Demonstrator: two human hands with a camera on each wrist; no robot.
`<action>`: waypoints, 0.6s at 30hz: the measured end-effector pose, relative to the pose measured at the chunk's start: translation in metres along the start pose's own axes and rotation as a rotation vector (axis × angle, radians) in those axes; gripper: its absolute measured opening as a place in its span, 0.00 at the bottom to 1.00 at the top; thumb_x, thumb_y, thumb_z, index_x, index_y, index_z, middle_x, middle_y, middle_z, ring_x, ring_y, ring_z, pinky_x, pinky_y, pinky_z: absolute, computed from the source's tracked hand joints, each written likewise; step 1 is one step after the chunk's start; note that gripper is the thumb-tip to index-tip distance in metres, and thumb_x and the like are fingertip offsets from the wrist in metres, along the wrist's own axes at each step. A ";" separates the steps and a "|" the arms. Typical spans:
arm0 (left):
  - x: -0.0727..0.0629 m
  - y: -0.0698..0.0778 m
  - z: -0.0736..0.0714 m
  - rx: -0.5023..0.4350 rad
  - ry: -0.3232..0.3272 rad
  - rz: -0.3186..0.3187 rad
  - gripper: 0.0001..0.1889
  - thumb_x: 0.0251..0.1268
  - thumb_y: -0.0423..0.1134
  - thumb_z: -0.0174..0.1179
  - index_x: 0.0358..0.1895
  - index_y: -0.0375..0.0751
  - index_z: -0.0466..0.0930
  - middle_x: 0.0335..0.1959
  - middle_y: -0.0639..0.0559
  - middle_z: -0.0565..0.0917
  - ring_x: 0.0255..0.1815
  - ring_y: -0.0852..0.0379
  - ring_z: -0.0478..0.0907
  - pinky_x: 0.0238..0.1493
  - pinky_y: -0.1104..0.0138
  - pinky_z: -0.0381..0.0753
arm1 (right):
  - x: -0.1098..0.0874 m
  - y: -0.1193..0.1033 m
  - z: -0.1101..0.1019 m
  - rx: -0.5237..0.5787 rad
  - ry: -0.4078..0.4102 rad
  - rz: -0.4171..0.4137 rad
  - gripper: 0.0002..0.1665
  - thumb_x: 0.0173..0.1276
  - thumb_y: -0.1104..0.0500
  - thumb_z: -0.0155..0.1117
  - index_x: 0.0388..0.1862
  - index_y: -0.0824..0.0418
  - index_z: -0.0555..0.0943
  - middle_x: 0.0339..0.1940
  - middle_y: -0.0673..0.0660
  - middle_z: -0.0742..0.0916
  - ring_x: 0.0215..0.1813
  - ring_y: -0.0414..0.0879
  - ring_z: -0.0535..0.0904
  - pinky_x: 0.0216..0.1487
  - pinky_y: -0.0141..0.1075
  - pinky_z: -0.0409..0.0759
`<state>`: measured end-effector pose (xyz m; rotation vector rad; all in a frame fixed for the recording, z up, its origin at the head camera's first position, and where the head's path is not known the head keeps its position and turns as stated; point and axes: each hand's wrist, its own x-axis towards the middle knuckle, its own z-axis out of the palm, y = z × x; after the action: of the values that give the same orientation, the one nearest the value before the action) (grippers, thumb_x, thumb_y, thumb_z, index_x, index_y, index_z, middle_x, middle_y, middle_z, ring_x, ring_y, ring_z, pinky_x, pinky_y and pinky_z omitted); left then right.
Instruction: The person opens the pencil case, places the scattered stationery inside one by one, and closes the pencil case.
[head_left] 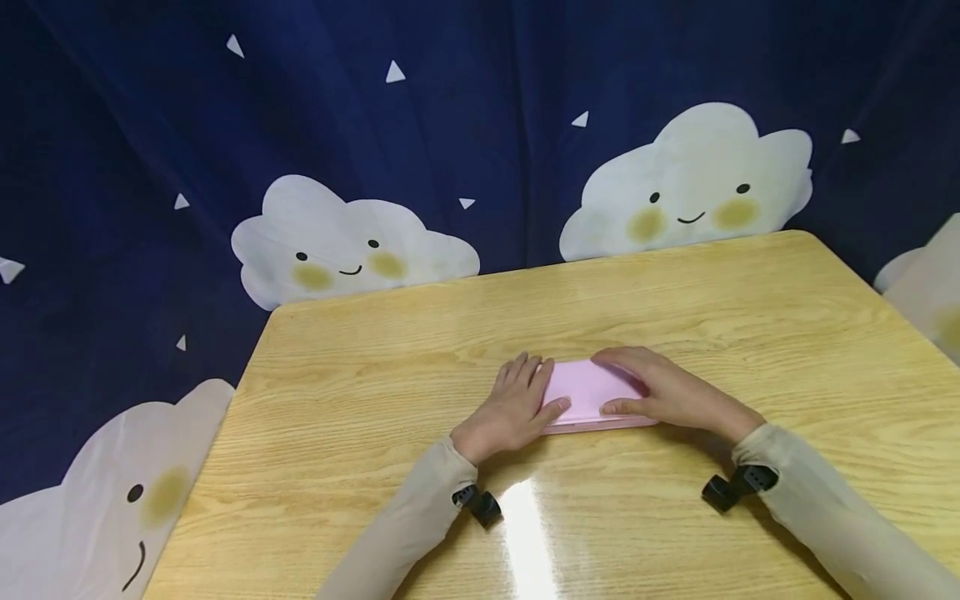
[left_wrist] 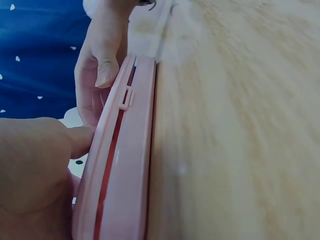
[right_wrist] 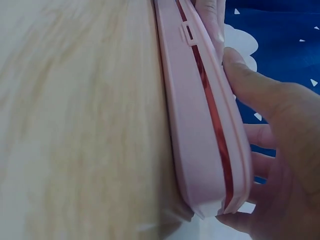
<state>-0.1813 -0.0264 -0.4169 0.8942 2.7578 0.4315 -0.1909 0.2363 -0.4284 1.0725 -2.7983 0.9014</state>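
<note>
A long pink plastic pencil case [head_left: 588, 390] lies flat on the table between both hands. Along its front, a narrow gap between lid and base shows something red inside, and a small clasp [left_wrist: 126, 98] sits midway along that side. My left hand [head_left: 513, 406] rests on the left end of the lid, fingers stretched toward the back and thumb on top. At the other end, my right hand [head_left: 663, 392] grips the case, its thumb along the front of the lid and its fingers around the far side and end. What the case contains is mostly hidden.
The wooden table [head_left: 360, 400] extends around the case on every side, with a bright light reflection in front. Behind it hangs a dark blue curtain [head_left: 487, 108] printed with smiling clouds. Small black cameras [head_left: 480, 507] are strapped at both wrists.
</note>
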 end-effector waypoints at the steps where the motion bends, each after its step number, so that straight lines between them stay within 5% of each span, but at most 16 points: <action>1: 0.000 0.000 0.000 0.009 0.005 0.002 0.36 0.76 0.58 0.35 0.76 0.37 0.46 0.75 0.37 0.52 0.77 0.41 0.41 0.74 0.52 0.39 | 0.000 0.001 0.000 0.000 0.000 0.000 0.40 0.61 0.49 0.70 0.66 0.66 0.70 0.64 0.64 0.76 0.66 0.62 0.68 0.65 0.57 0.61; 10: 0.000 0.000 0.009 0.106 0.127 0.003 0.34 0.77 0.58 0.33 0.75 0.39 0.52 0.71 0.40 0.61 0.75 0.43 0.51 0.72 0.49 0.46 | 0.002 0.004 0.003 0.027 0.002 0.028 0.41 0.60 0.47 0.71 0.67 0.65 0.70 0.65 0.65 0.75 0.67 0.63 0.67 0.65 0.58 0.61; 18: 0.000 0.000 0.014 0.071 0.109 -0.036 0.34 0.76 0.60 0.31 0.76 0.42 0.50 0.73 0.44 0.58 0.75 0.45 0.50 0.68 0.46 0.54 | 0.000 0.005 0.006 0.037 0.016 0.024 0.39 0.61 0.49 0.71 0.66 0.65 0.70 0.64 0.65 0.76 0.66 0.63 0.68 0.64 0.58 0.62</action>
<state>-0.1773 -0.0237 -0.4296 0.8591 2.9006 0.3901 -0.1930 0.2365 -0.4361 1.0334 -2.7982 0.9630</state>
